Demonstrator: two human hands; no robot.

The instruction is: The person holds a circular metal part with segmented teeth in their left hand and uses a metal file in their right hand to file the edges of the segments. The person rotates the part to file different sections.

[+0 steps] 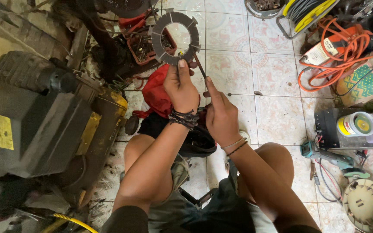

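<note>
From the head view, we hold a flat grey notched ring (174, 38) up in our left hand (181, 88), the thumb pressed against its lower rim and the fingers curled behind it, so the ring stands just above the hand and tilts toward us. Our right hand (221, 114) sits just beside the left, to its right and slightly lower, closed around a thin dark rod-like tool (200, 65) with the forefinger stretched along it; the tool's tip reaches up to the ring's lower right edge, and we cannot tell whether it quite touches. A dark braided band wraps our left wrist, and thin bracelets circle the right.

Below both hands lie our bare knees, and between them and the hands sits a red cloth (155, 92) over a dark bundle on the tiled floor (277, 112). Well to the left of the left hand stands a large grimy machine with a yellow body (57, 125). Beyond the ring, a red tray of small metal parts (145, 45) rests on the floor. Far to the right of the right hand, a coiled orange cable (346, 51) lies above a teal power tool (324, 156) and a round cream fan cover (366, 205).
</note>
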